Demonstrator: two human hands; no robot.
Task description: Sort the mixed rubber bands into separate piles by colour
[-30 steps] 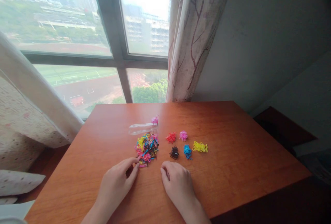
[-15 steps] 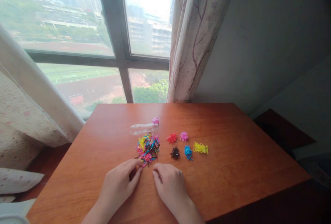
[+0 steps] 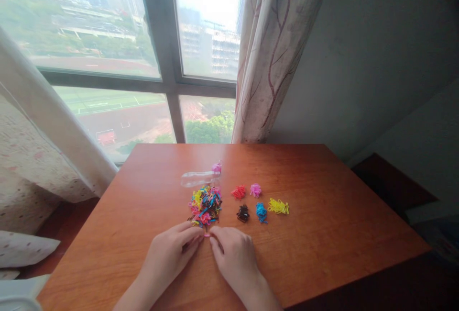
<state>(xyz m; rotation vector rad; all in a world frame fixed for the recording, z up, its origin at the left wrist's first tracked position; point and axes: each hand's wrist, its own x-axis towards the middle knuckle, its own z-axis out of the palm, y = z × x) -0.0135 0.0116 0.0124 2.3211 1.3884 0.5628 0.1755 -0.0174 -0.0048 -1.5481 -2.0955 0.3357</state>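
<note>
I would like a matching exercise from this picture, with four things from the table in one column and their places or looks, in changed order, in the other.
1. largest pile
2. yellow bunch
3. black bunch
4. small pink piece

A. directly left of the blue bunch
B. between the left hand and the right hand
C. many colours heaped together
D. farthest right of all the bunches

Right pairs: 1-C, 2-D, 3-A, 4-B
</note>
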